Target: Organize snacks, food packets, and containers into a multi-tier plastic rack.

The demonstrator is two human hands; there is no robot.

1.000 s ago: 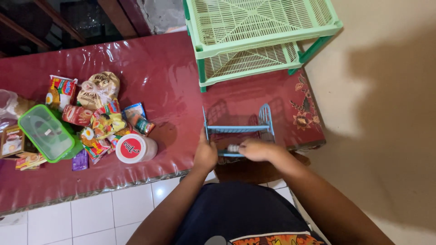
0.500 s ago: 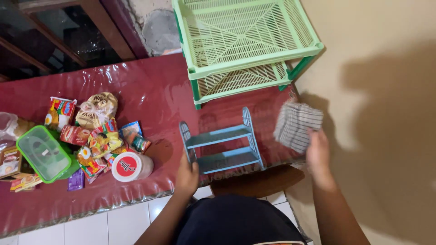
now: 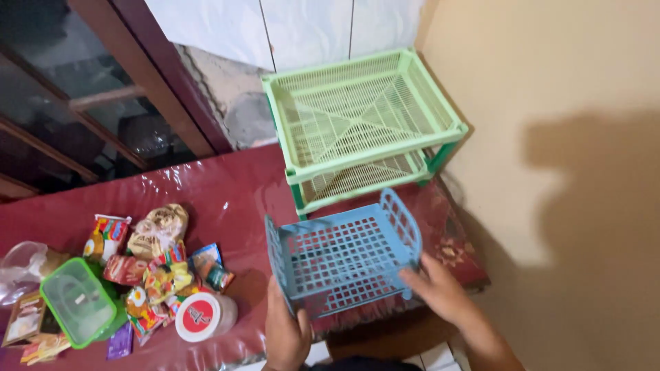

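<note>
A small blue plastic lattice rack [image 3: 342, 255] is lifted and tilted above the front edge of the counter. My left hand [image 3: 285, 333] grips its lower left corner. My right hand [image 3: 440, 288] holds its lower right side. Behind it a light green two-tier plastic shelf rack [image 3: 357, 124] stands on the counter against the wall. The dark red plastic-covered counter top [image 3: 227, 199] runs left from there.
Several snack packets [image 3: 155, 264] lie in a heap at the left. Beside them sit a green-lidded clear box [image 3: 77, 301], a white jar with a red lid [image 3: 205, 317] and a clear bag [image 3: 20, 264]. A beige wall [image 3: 550, 137] closes the right side; dark glass doors [image 3: 69, 103] stand behind.
My right hand no longer holds the striped grey cloth and has come back to the blue rack. Both hands have lifted and tilted the rack off the counter. The view has swung upward.
</note>
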